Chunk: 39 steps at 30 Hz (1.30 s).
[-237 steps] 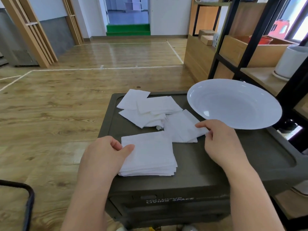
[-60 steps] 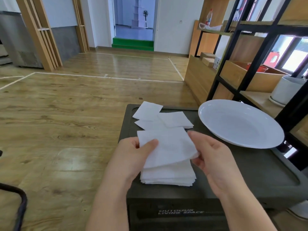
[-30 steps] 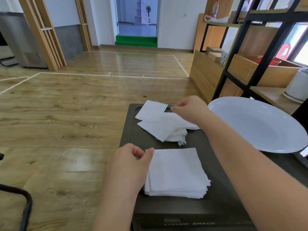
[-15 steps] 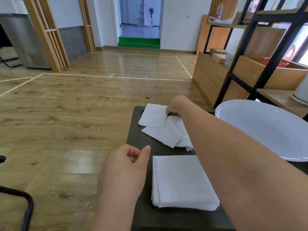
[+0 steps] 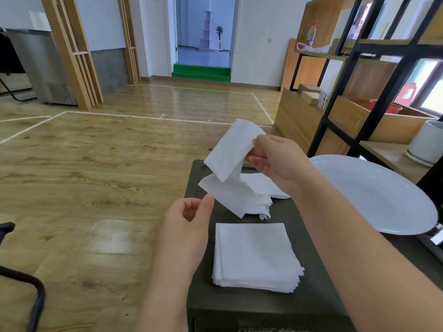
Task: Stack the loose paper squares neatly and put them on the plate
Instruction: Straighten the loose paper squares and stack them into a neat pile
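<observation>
At the near edge of the dark box [image 5: 275,305] that serves as a table lies the neat stack of paper squares [image 5: 255,256], its edges roughly lined up. Just left of the stack the left hand [image 5: 185,226] hovers over the box's edge with fingers loosely curled and thumb raised toward them, holding nothing. Printing on the box's front face is cut off at the bottom of the view and cannot be read. Beyond the stack, a small heap of loose squares [image 5: 239,197] rests untidily on the lid, some overlapping and one corner curled. Above that heap the right hand [image 5: 275,159] is lifted clear of the box, wrist bent, pinching one paper square [image 5: 231,149] by its upper right corner between thumb and fingers so it hangs tilted in the air. To the right sits the white plate [image 5: 374,195], bare. Farther right stands a shelf unit [image 5: 354,75] carrying a bottle [image 5: 311,34] whose label is too small to read.
</observation>
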{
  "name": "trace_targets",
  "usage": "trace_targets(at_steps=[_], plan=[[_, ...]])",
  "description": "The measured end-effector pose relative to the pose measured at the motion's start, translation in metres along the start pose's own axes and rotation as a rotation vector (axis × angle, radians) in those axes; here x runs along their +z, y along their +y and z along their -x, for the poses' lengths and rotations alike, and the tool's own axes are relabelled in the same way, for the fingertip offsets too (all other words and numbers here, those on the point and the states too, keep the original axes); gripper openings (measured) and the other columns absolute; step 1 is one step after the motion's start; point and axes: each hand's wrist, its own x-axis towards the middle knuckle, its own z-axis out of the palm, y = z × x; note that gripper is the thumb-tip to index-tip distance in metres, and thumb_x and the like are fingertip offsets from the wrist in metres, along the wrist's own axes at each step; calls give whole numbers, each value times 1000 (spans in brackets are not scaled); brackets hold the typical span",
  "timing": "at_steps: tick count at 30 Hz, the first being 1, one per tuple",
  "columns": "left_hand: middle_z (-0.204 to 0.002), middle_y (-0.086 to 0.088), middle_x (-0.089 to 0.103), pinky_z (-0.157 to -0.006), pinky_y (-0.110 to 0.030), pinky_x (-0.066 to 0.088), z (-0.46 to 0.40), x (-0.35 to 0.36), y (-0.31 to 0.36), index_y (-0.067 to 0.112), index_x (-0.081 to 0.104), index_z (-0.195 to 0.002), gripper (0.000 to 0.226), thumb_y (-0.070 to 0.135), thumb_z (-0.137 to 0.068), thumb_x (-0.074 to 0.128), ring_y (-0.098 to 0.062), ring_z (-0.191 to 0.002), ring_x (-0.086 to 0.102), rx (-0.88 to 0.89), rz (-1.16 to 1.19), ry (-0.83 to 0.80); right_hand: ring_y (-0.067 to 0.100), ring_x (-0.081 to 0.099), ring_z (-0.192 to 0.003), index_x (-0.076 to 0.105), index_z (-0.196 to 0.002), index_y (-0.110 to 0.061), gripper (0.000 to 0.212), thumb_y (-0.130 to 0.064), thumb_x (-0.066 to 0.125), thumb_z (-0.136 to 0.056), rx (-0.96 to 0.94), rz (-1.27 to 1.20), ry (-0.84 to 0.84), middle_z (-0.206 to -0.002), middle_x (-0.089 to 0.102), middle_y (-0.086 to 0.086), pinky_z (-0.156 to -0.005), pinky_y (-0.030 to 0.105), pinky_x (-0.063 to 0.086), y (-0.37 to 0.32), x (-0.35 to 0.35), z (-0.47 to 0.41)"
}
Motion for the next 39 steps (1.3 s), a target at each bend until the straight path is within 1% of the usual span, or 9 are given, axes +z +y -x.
trace_targets(at_steps=[6,8,11,15,18,20,26,32,39], plan=[[-97,-6,76,-79,-28,56,15,2,23,14,65,-111,79,71,-58,53,-17,-92,72,-264,560,-482,16,72,-74,63,-93,2,15,-9,53,-92,-35,-220,-92,-80,74,10,-61,15,53,6,-21,81],[-101,-13,75,-72,-27,59,21,6,27,11,66,-114,78,67,-61,58,-21,-91,72,-275,715,-579,16,72,-78,62,-103,5,21,-12,54,-92,-16,-212,-124,-92,75,13,-65,17,54,11,-24,95],[-97,-8,75,-59,-24,56,27,14,26,15,67,-110,52,47,-68,70,-18,-80,72,-247,809,-464,17,72,-86,63,-110,-6,23,-16,57,-91,9,-121,-134,-99,75,10,-69,21,55,17,-32,110],[-83,9,75,-47,-13,49,23,17,19,25,68,-94,11,24,-84,69,-6,-67,70,-113,382,-315,11,70,-72,65,-105,-23,23,-33,61,-85,74,78,-35,-83,74,-3,-63,22,52,28,-46,122],[-78,19,75,-45,-10,47,20,13,13,29,69,-88,7,23,-86,67,1,-63,69,-8,142,-366,3,62,-58,66,-97,-34,24,-49,62,-78,85,320,65,-70,71,-12,-61,22,49,41,-50,121],[-80,21,74,-51,-16,52,20,15,10,30,70,-90,5,29,-87,66,0,-68,70,5,46,-365,-5,62,-57,69,-93,-34,13,-41,62,-85,47,429,79,-76,72,-17,-56,15,46,51,-50,118],[-58,-12,51,-50,-25,39,16,17,3,5,52,-68,44,43,-90,55,-7,-39,49,38,-281,-189,2,67,-74,66,-90,-32,10,-39,59,-87,54,668,99,-80,72,-14,-60,20,50,67,-59,115],[-54,-1,34,-51,-27,24,15,7,2,17,43,-58,42,46,-87,53,-15,-47,32,51,-514,-212,1,42,-42,65,-71,-20,35,-48,51,-88,48,876,131,-48,47,-11,-42,12,31,70,-66,118],[-48,-1,42,-48,-25,30,9,13,-12,10,51,-56,46,46,-84,60,-16,-45,39,2,-606,-187,3,50,-48,59,-67,-25,27,-47,58,-83,41,1034,218,-53,55,-9,-44,17,31,78,-66,115]])
